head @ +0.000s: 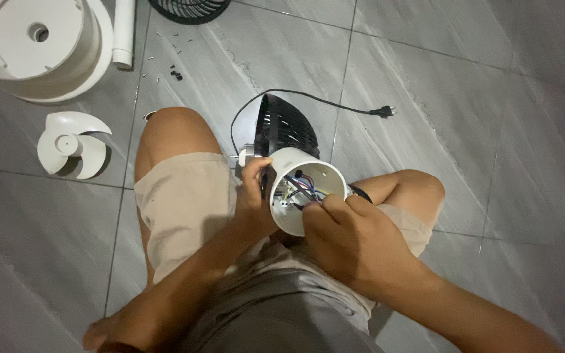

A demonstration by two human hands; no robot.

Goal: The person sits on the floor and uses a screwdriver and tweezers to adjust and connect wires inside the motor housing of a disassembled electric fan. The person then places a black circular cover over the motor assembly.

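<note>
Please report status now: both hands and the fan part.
Left hand grips white motor housing rim. Right hand fingers inside at wires. Black rear grille attached. Nothing blocking.

White round plastic motor housing (295, 209): smooth, faintly glossy.
Black ribbed plastic grille (286, 127): matt, slatted.
Coloured wires (305, 188): smooth plastic sleeving.
Black power cord (335, 103): rubbery, matt.
White plastic fan blade (72, 144): smooth, satin.
White round plastic base (40, 46): smooth, dull sheen.
Grey tiled floor (479, 131): streaked stone look, low gloss.
Beige shorts (184, 202): soft woven cloth, matt.
</note>
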